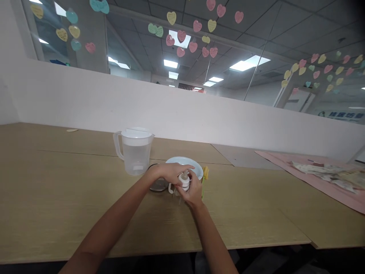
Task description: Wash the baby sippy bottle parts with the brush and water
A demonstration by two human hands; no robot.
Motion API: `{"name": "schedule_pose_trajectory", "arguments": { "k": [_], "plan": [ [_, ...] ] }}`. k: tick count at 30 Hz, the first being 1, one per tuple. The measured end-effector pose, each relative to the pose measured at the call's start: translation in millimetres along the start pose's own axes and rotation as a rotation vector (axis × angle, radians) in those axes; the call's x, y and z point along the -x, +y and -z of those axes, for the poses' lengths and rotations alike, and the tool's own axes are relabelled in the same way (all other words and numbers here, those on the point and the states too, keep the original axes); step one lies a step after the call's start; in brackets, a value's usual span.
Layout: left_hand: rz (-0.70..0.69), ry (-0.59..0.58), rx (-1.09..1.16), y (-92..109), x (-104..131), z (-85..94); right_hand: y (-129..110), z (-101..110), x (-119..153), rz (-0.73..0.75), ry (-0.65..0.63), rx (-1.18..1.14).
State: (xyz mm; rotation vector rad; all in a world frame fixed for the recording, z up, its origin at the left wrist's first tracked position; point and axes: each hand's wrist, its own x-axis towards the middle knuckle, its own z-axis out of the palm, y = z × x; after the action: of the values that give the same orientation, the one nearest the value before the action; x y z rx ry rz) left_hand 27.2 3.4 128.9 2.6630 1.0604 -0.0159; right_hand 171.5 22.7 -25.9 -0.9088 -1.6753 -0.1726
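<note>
A baby bottle (184,183) with a clear teat and a white collar stands between my two hands above the table. My left hand (172,173) reaches over from the left, its thumb and fingers gripping the collar region. From the other side, my right hand (195,191) is closed around the collar and upper part of the bottle. A white handle (170,188) sticks out below my left hand. Directly behind the hands lies a pale blue basin (182,160). Most of the bottle's body is hidden or blurred.
A translucent lidded pitcher (137,152) holding clear liquid stands left of the basin. Beside my left wrist lies a round dark dish (159,185). Something yellow (205,172), with a green stem, rests at the basin's right. A pink cloth (288,167) covers the far right.
</note>
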Motion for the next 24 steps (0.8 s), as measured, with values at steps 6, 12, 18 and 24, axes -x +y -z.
{"name": "schedule_pose_trajectory", "arguments": {
  "k": [6, 12, 18, 24],
  "plan": [
    [0.067, 0.066, 0.064, 0, -1, -1.2, 0, -1, 2, 0.030, 0.009, 0.023],
    [0.249, 0.185, -0.138, 14, -7, -11.0, -2, -2, 5, -0.101, 0.026, -0.008],
    [0.288, 0.153, -0.164, 15, -7, -12.8, 1, -7, 9, -0.083, 0.060, -0.003],
    [-0.032, 0.055, -0.018, -4, 1, -3.4, 5, -9, 11, -0.028, 0.072, -0.005]
  ]
}}
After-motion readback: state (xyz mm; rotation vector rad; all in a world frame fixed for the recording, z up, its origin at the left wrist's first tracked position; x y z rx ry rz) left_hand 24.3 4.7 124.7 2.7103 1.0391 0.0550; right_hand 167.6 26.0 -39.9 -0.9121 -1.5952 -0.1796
